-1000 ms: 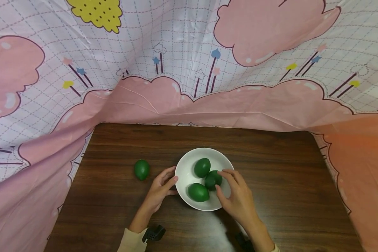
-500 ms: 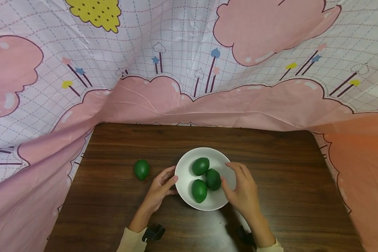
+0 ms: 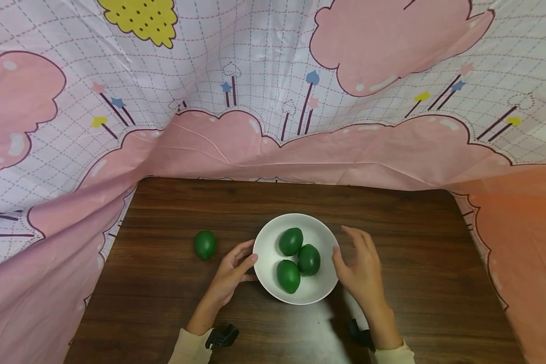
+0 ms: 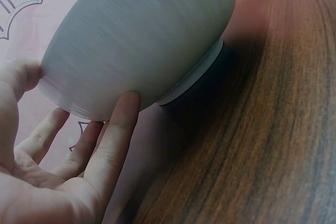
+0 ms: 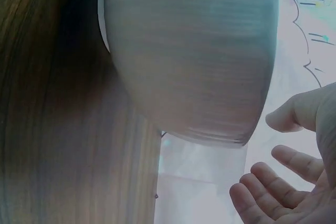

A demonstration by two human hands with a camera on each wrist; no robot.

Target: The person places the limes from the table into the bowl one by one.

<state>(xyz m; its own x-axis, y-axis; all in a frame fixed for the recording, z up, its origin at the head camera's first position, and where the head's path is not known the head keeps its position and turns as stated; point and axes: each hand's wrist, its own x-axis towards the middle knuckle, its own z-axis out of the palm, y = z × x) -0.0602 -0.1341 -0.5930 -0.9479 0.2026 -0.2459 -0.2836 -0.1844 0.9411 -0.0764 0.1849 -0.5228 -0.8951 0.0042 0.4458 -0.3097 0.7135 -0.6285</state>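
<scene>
A white bowl (image 3: pixel 318 290) stands on the table, and three green limes lie inside: an upper lime (image 3: pixel 290 241), a right lime (image 3: pixel 309 260) and a lower lime (image 3: pixel 288 276). With its thumb at the rim and fingers against the outer wall, my left hand (image 3: pixel 232 270) holds the bowl's left side. The left wrist view shows those fingers (image 4: pixel 113 145) touching the bowl (image 4: pixel 142 40). Just off the bowl's right side, my right hand (image 3: pixel 361 265) has its fingers spread and holds nothing. The right wrist view shows a gap between this hand (image 5: pixel 294 177) and the bowl (image 5: pixel 194 61).
Another green lime (image 3: pixel 205 245) lies on the wooden table (image 3: pixel 405 242), left of the bowl. Behind the table's far edge hangs a patterned pink and white cloth (image 3: pixel 273 156), which also drapes along both sides. A dark device (image 3: pixel 223 335) is strapped to the left wrist.
My right hand has let go of the right lime and moved right, out of the bowl and past its rim. The limes inside have shifted and turned slightly. My left hand stays in place.
</scene>
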